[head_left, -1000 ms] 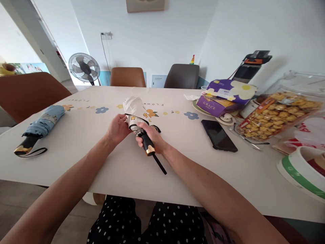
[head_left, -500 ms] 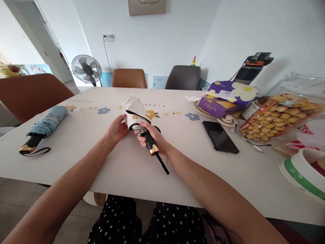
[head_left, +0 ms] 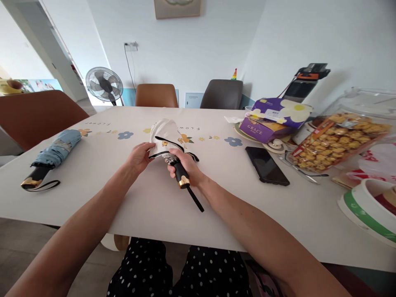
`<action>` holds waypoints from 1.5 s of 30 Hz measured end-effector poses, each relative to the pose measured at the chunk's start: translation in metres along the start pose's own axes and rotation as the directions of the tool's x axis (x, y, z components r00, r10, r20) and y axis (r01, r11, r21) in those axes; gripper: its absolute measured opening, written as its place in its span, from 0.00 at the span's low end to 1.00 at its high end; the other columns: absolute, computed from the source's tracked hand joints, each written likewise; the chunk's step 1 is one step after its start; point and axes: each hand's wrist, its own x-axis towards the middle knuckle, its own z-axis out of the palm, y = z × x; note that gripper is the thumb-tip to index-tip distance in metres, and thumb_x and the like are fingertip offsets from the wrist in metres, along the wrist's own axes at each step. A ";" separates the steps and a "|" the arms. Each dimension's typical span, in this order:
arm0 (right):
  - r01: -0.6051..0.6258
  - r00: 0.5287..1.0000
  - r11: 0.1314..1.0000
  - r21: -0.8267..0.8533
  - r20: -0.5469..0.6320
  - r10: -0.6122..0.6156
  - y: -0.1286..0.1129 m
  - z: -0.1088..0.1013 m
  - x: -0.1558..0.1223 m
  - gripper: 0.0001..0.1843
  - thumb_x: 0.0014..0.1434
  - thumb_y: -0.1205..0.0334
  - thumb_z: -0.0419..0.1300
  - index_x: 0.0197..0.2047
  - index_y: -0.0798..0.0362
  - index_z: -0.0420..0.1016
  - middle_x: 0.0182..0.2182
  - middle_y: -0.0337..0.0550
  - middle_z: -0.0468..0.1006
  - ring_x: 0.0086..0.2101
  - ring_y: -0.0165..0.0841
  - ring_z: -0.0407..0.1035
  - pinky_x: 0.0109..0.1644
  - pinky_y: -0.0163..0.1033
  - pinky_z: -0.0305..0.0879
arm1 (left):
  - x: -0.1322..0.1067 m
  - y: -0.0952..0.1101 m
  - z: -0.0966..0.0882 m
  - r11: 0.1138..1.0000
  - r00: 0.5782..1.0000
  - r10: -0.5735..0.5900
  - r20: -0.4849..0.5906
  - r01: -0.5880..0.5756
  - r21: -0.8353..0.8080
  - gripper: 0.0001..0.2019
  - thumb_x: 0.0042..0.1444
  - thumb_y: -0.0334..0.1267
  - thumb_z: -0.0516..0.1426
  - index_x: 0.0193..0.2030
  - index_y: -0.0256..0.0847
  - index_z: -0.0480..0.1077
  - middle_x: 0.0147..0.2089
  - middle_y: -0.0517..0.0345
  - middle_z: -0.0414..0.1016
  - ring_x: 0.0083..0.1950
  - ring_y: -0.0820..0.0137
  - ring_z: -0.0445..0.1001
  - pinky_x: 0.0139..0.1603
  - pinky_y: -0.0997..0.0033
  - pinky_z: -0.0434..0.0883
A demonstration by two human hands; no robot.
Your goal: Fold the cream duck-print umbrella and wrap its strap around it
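A collapsed white umbrella (head_left: 167, 131) with black edging and small printed figures lies tilted over the middle of the table, its canopy loose. My right hand (head_left: 185, 166) is wrapped round the top of its black handle, where the folded ribs and cloth gather. A gold end cap and a black strap stick out below that hand. My left hand (head_left: 141, 156) pinches the canopy's edge and holds a flap out to the left. To the far left lies a blue folded umbrella (head_left: 58, 149), with a similar black and gold handle and a wrist strap.
On the right are a black phone (head_left: 267, 166), glasses (head_left: 305, 171), a purple box (head_left: 262, 128), a jar of snacks (head_left: 337, 142) and a white-and-green roll (head_left: 355, 210). Chairs (head_left: 157, 95) and a fan (head_left: 105, 84) stand beyond the table (head_left: 222, 214).
My left hand has drawn a flap of the white canopy out to the left, so the cloth spreads wider. My right hand keeps its hold near the handle.
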 end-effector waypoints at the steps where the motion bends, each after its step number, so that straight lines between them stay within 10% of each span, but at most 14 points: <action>1: 0.008 1.000 1.000 -0.025 -0.004 -0.009 0.001 0.000 0.000 0.14 0.56 0.54 0.57 0.26 0.54 0.60 0.13 0.37 0.64 0.13 0.26 0.58 0.15 0.31 0.58 | 0.001 -0.001 -0.001 0.999 1.000 0.024 -0.011 -0.024 0.030 0.08 0.37 0.29 0.61 0.23 0.36 0.65 0.21 0.63 0.65 0.22 0.78 0.65 0.19 0.79 0.62; 11: 0.074 0.997 0.986 -0.150 0.047 -0.067 0.012 -0.001 -0.002 0.16 0.53 0.50 0.59 0.30 0.55 0.65 0.13 0.37 0.66 0.13 0.27 0.59 0.15 0.32 0.61 | -0.001 -0.013 0.002 0.983 0.994 -0.007 0.106 -0.013 0.183 0.15 0.35 0.37 0.65 0.29 0.35 0.66 0.26 0.58 0.68 0.26 0.75 0.66 0.25 0.73 0.67; 20: 0.107 0.993 0.990 -0.096 0.054 -0.102 0.011 0.001 -0.002 0.15 0.50 0.54 0.62 0.30 0.56 0.65 0.17 0.36 0.66 0.15 0.27 0.62 0.13 0.31 0.62 | -0.003 -0.013 0.003 0.811 0.934 0.355 -0.046 -0.284 0.511 0.08 0.39 0.36 0.59 0.26 0.37 0.65 0.23 0.63 0.64 0.23 0.77 0.62 0.22 0.76 0.62; 36: 0.009 1.000 0.977 -0.212 0.021 -0.005 0.016 0.000 0.001 0.18 0.48 0.53 0.64 0.28 0.54 0.60 0.16 0.35 0.63 0.15 0.28 0.63 0.12 0.33 0.62 | -0.013 -0.007 0.016 0.997 0.976 -0.035 0.214 0.050 -0.062 0.07 0.49 0.35 0.53 0.33 0.36 0.71 0.34 0.52 0.76 0.36 0.67 0.74 0.37 0.70 0.72; 45: -0.059 0.998 0.963 -0.261 -0.004 0.061 0.020 0.003 0.000 0.18 0.47 0.52 0.65 0.29 0.54 0.62 0.15 0.35 0.65 0.16 0.29 0.63 0.13 0.32 0.62 | -0.009 -0.014 0.017 0.974 0.976 -0.009 0.219 0.059 -0.221 0.15 0.46 0.31 0.57 0.43 0.36 0.72 0.40 0.51 0.78 0.43 0.62 0.75 0.48 0.64 0.72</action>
